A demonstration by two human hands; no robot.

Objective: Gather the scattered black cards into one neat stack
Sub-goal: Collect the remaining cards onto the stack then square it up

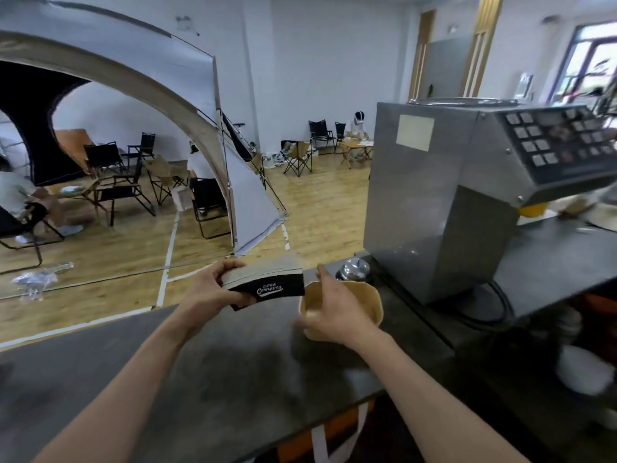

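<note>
Left hand (pixel 218 289) grips the stack of black cards (pixel 267 282), fingers curled over its left end and thumb under it; stack is held above the dark counter (pixel 200 379), white lettering facing me, grey edges on top. Right hand (pixel 334 309) is loose, index finger pointing up, other fingers partly curled, holding nothing I can make out. It sits in front of a tan paper container (pixel 364 299) on the counter. Chrome call bell (pixel 355 269) just behind that, beside the steel machine with a button panel (pixel 467 182).
</note>
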